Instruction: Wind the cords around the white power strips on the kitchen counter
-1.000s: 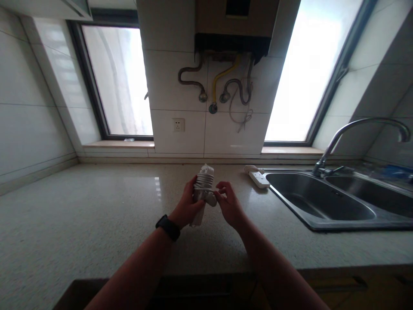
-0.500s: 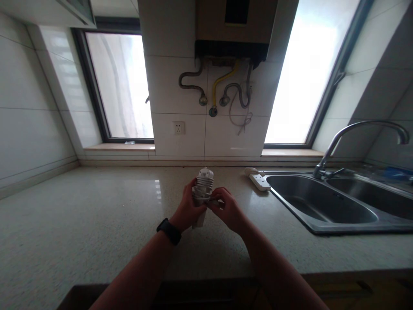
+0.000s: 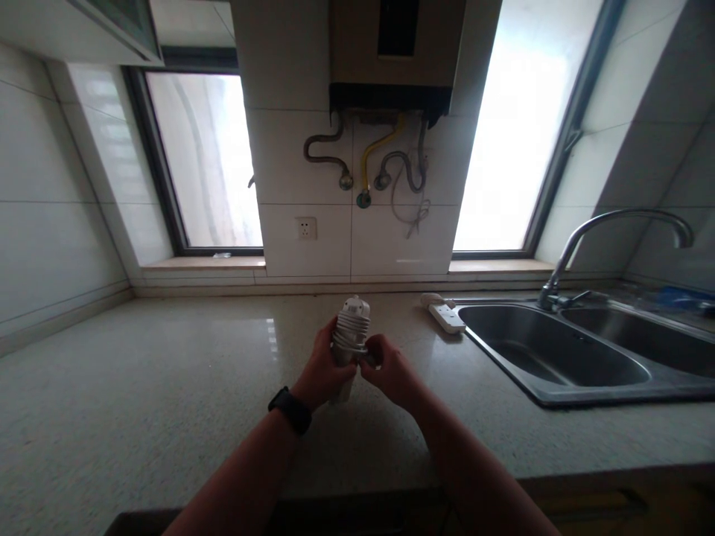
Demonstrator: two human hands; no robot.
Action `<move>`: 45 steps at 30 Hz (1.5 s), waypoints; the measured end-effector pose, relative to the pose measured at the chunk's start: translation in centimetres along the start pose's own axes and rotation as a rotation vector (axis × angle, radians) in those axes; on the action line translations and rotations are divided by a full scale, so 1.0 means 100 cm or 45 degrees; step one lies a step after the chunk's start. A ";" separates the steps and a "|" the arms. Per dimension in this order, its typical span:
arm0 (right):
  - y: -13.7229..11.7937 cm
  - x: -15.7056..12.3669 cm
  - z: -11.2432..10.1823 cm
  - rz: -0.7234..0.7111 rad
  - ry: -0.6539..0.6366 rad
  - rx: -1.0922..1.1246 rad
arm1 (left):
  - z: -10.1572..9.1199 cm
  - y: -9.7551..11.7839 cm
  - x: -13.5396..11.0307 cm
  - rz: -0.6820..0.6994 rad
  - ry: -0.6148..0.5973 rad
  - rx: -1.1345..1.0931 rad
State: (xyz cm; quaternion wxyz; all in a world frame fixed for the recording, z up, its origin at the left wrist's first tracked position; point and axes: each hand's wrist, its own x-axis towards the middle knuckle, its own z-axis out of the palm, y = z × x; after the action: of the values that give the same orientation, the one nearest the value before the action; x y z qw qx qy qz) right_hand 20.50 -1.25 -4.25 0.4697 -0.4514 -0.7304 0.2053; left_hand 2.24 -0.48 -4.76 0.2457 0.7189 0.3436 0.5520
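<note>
My left hand (image 3: 322,370), with a dark watch on the wrist, is closed around a white power strip (image 3: 354,305) held above the counter. White cord (image 3: 351,327) is wound in several turns about the strip's middle. At the right side of the coils, my right hand (image 3: 389,370) pinches part of the cord between thumb and fingers; its exact end is hidden by the fingers. A second white power strip (image 3: 447,318) lies on the counter beside the sink, a bundled cord at its far end.
The speckled counter (image 3: 184,372) runs to the tiled wall. At right is a double steel sink (image 3: 550,342) with a curved faucet (image 3: 614,216). A wall socket (image 3: 307,228) sits below a water heater (image 3: 391,56) with pipes. A cabinet (image 3: 100,26) hangs upper left.
My right fingers have curled in closer against the coils, and the cord end between them shows less. The view has tilted up slightly. My left hand keeps its hold on the power strip.
</note>
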 end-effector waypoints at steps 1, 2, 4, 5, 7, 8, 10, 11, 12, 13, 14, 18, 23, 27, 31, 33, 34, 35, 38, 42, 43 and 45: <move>-0.001 0.000 0.000 0.018 -0.017 -0.003 | -0.001 0.001 0.000 0.021 -0.007 0.047; -0.001 0.000 0.000 0.032 -0.030 -0.005 | -0.002 0.002 0.000 0.040 -0.020 0.088; -0.001 -0.001 0.000 0.052 -0.065 0.001 | -0.003 0.005 0.001 0.080 -0.053 0.157; -0.001 -0.001 0.000 0.056 -0.091 0.012 | -0.004 0.006 0.001 0.101 -0.074 0.187; -0.001 -0.001 -0.001 0.065 -0.150 0.061 | -0.004 0.010 0.001 0.149 -0.126 0.232; -0.001 -0.001 -0.001 0.073 -0.181 0.106 | -0.004 0.011 0.001 0.175 -0.147 0.249; -0.001 0.000 -0.001 0.098 -0.267 0.242 | -0.004 0.014 0.001 0.219 -0.185 0.264; -0.001 0.000 -0.001 0.115 -0.322 0.314 | -0.004 0.015 0.001 0.235 -0.202 0.264; -0.001 0.000 -0.001 0.130 -0.375 0.375 | -0.004 0.016 0.001 0.246 -0.214 0.264; 0.000 0.001 -0.001 0.135 -0.416 0.413 | -0.004 0.016 0.001 0.254 -0.219 0.266; 0.001 0.001 -0.001 0.134 -0.425 0.421 | -0.004 0.017 0.001 0.257 -0.222 0.270; 0.008 0.002 -0.001 0.098 -0.263 0.340 | -0.003 0.015 0.001 0.218 -0.201 0.286; 0.008 0.004 -0.002 0.078 -0.228 0.343 | -0.001 0.011 0.002 0.102 -0.265 -0.021; 0.002 0.005 -0.003 0.071 -0.247 0.425 | 0.002 0.011 0.002 0.012 -0.256 -0.188; -0.001 0.005 -0.007 0.085 -0.322 0.511 | 0.004 0.009 0.003 -0.055 -0.225 -0.231; -0.001 0.006 -0.009 0.101 -0.351 0.472 | 0.004 0.005 0.003 -0.127 -0.219 -0.252; 0.000 0.006 -0.011 0.128 -0.332 0.398 | 0.003 0.002 0.003 -0.174 -0.201 -0.239; 0.000 0.006 -0.012 0.161 -0.293 0.300 | 0.003 -0.001 0.003 -0.219 -0.172 -0.212; 0.001 0.007 -0.017 0.238 -0.184 0.036 | 0.002 -0.007 0.003 -0.301 -0.065 -0.115; -0.003 0.007 -0.022 0.222 -0.207 -0.028 | 0.001 -0.003 0.003 -0.348 -0.012 -0.109; -0.003 0.007 -0.023 0.212 -0.216 -0.015 | 0.001 0.001 0.004 -0.370 -0.001 -0.119; -0.003 0.007 -0.026 0.198 -0.235 0.015 | 0.000 0.007 0.005 -0.417 0.018 -0.147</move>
State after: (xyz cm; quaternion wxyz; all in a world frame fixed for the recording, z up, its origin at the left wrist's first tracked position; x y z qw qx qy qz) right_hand 22.49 -1.16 -2.48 0.3859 -0.4831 -0.7320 0.2861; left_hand 2.46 -0.57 -3.96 0.3707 0.6341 0.4256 0.5285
